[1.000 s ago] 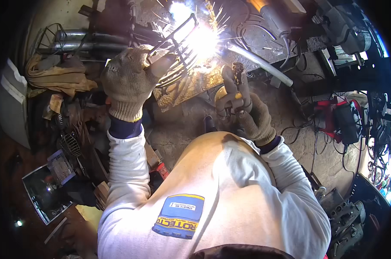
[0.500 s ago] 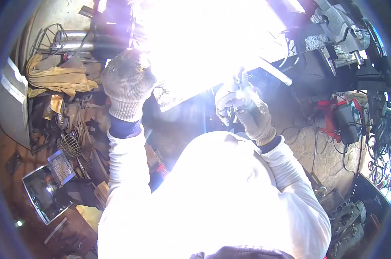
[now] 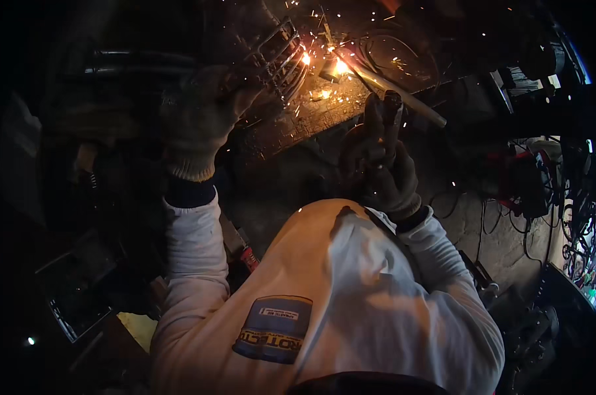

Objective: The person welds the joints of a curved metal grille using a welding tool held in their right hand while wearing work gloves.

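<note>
My gloved left hand (image 3: pixel 202 122) grips a metal wire grille (image 3: pixel 281 56) and holds it tilted on a dark work plate (image 3: pixel 311 112). My gloved right hand (image 3: pixel 380 164) is closed around a welding electrode holder (image 3: pixel 387 118), its thin rod reaching up-left to a glowing spot beside the grille. Orange sparks scatter over the plate around that spot. My white sleeves and chest fill the lower middle of the view.
A pale metal tube (image 3: pixel 403 99) lies slanted just beyond my right hand. A red welding machine (image 3: pixel 525 178) with cables stands on the floor at right. Dark metal pipes (image 3: pixel 133 59) lie at upper left. A box-like object (image 3: pixel 77 289) sits at lower left.
The blinding arc flash of half a second ago has died to a small glow and scattered sparks, leaving the scene dark. Both hands stay in much the same places.
</note>
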{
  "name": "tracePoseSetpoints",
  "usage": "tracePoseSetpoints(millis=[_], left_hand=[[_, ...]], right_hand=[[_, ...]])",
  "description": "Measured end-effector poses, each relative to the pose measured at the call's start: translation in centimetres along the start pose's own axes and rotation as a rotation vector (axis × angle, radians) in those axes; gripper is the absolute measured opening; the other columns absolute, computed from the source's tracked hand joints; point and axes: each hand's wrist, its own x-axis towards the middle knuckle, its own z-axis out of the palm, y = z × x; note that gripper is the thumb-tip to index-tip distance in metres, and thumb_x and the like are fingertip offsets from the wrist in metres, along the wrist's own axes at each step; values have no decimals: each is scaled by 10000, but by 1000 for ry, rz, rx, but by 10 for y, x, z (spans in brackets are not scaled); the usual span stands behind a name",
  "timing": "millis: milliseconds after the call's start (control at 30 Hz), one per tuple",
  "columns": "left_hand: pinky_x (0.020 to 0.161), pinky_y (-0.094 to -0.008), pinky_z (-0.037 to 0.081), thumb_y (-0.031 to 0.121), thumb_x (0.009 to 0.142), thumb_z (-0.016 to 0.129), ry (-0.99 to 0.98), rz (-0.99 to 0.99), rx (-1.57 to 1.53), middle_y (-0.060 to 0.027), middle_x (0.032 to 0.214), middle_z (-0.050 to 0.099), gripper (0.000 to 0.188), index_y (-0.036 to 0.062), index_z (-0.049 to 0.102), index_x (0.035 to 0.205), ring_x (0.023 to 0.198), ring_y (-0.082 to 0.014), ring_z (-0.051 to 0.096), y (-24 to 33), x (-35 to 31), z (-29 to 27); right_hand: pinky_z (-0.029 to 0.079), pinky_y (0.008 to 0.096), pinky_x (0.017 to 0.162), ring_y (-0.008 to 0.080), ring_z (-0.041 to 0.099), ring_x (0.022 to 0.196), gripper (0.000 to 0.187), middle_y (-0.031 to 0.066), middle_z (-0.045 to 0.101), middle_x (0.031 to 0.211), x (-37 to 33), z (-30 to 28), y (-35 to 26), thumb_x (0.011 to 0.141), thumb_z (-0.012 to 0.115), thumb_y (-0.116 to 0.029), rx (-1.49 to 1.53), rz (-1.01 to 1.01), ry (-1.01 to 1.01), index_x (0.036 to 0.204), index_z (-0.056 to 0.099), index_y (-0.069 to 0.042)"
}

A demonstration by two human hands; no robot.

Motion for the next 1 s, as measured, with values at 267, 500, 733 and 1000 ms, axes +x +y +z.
tracePoseSetpoints(millis=[267, 500, 733, 1000], left_hand=[[649, -333, 575, 386, 822, 808, 39, 150, 100, -25, 855, 706, 338, 168, 747, 1072, 750, -209, 691, 7, 13, -8], [632, -340, 567, 521, 796, 800, -49, -276, -145, -76, 782, 706, 474, 62, 737, 894, 681, -228, 688, 20, 20, -13], [621, -348, 565, 609, 779, 774, -115, -306, -85, -80, 762, 700, 574, 43, 728, 863, 663, -253, 686, 20, 23, -17], [656, -319, 576, 425, 833, 808, -43, -486, -513, -78, 850, 744, 414, 30, 738, 932, 748, -192, 723, -11, 7, -12]], right_hand=[[549, 310, 749, 154, 684, 846, 609, 112, 707, 991, -2, -5, -1, 915, 667, -408, 34, 129, -27, 1284, 537, 58], [556, 336, 818, 222, 713, 929, 592, 150, 713, 1050, -5, -8, 3, 894, 691, -390, -29, 194, -14, 1304, 551, 15], [537, 389, 868, 310, 705, 974, 617, 201, 699, 1085, -7, -12, -1, 897, 675, -392, -45, 153, -47, 1310, 552, 49], [541, 395, 868, 339, 706, 994, 634, 227, 699, 1082, -7, -18, -17, 888, 684, -382, -128, 118, -72, 1307, 546, 74]])
